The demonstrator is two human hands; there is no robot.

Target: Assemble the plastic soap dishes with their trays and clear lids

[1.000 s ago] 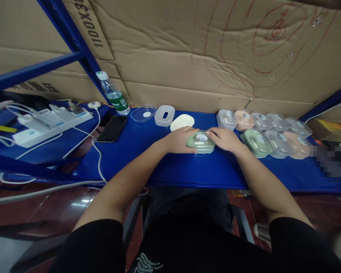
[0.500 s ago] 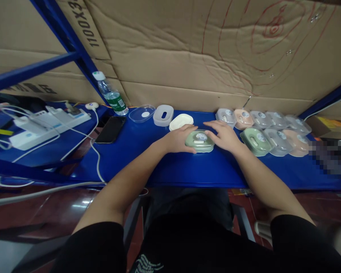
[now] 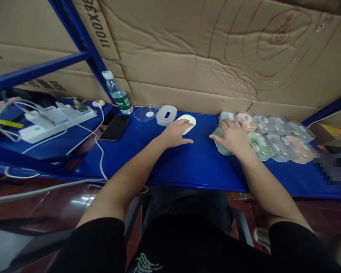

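A green soap box (image 3: pixel 222 148) with a clear lid now stands at the left end of the front row of boxes. My right hand (image 3: pixel 234 136) lies over it, fingers spread and thumb stretched to the left, hiding much of its top. Farther left, the fingers of my left hand (image 3: pixel 176 134) rest over a cream oval dish (image 3: pixel 189 120). That hand's thumb points away to the right, apart from the dish. Beside the dish stand a whitish oval base (image 3: pixel 166 115) with a slot and a clear lid (image 3: pixel 144 113) bearing a white round sticker.
Two rows of lidded boxes, such as a peach box (image 3: pixel 299 148), occupy the table's right side. At the left are a water bottle (image 3: pixel 121 99), a black phone (image 3: pixel 115 127), a power strip (image 3: pixel 57 123) and loose cables. Cardboard (image 3: pixel 170 60) backs the blue table (image 3: pixel 187 167).
The green soap box has gone right to the row's end under my right hand. My left hand has left that box and reached over the cream dish. The view has shifted slightly.
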